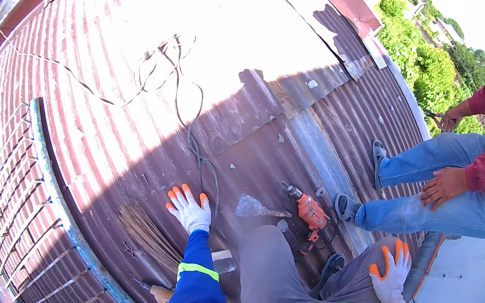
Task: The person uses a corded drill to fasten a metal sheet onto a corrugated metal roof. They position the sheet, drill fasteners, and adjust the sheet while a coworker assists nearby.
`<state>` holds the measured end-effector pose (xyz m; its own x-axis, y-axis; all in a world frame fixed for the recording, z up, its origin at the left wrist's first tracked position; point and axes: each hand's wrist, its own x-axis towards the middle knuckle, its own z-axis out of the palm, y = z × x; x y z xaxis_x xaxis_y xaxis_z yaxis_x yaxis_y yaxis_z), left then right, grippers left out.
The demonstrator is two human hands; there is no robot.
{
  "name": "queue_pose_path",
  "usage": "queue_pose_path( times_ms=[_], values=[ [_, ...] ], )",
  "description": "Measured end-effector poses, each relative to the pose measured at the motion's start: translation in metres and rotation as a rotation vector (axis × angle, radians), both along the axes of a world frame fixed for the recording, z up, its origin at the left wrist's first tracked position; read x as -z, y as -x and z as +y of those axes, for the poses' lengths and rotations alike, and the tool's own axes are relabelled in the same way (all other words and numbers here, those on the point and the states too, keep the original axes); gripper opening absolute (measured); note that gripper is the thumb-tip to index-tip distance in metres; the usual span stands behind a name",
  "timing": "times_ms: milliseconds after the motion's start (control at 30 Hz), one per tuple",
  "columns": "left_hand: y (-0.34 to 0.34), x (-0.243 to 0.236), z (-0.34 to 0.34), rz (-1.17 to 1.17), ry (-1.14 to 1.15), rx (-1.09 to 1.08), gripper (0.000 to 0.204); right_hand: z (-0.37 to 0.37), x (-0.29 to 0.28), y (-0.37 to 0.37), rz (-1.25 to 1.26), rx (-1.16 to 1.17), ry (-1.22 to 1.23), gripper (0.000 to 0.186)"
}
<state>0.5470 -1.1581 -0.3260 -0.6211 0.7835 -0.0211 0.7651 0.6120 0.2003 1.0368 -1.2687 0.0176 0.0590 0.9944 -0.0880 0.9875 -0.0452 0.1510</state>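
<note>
My left hand (190,211), in a white glove with orange fingertips, lies with its fingers spread on the corrugated roof (244,163). A stick broom (149,234) rests to its left, and a dark cable (194,148) runs just to its right. My right hand (391,274), gloved the same way, sits on my bent leg with its fingers apart and nothing in it. Between my left hand and an orange power drill (312,213) is a broad scraper (250,207). Near my left forearm are a tool with a yellowish handle (161,295) and a pale rectangular thing (224,262).
At the right sits another person in a red top and jeans (433,186); one hand (450,118) holds a small dark tool. A blue-edged metal grille (50,172) lies along the left. Tangled cable crosses the sunlit part. Beyond the roof's right edge (404,91) are trees.
</note>
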Motion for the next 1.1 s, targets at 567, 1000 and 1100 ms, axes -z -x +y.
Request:
queue_pose_path(
  times_ms=[567, 1000, 1100],
  values=[
    [0.001, 0.004, 0.0, 0.012, -0.005, 0.004, 0.083, -0.009, 0.001, 0.003, -0.037, 0.029, -0.039, 0.064],
    [0.016, 0.002, -0.004, -0.121, -0.099, -0.008, 0.079, 0.056, 0.029, 0.025, -0.078, -0.112, 0.096, 0.065],
    [0.017, 0.005, -0.006, -0.123, -0.125, -0.004, 0.079, 0.066, 0.034, 0.04, -0.076, -0.157, 0.108, 0.065]
  ],
)
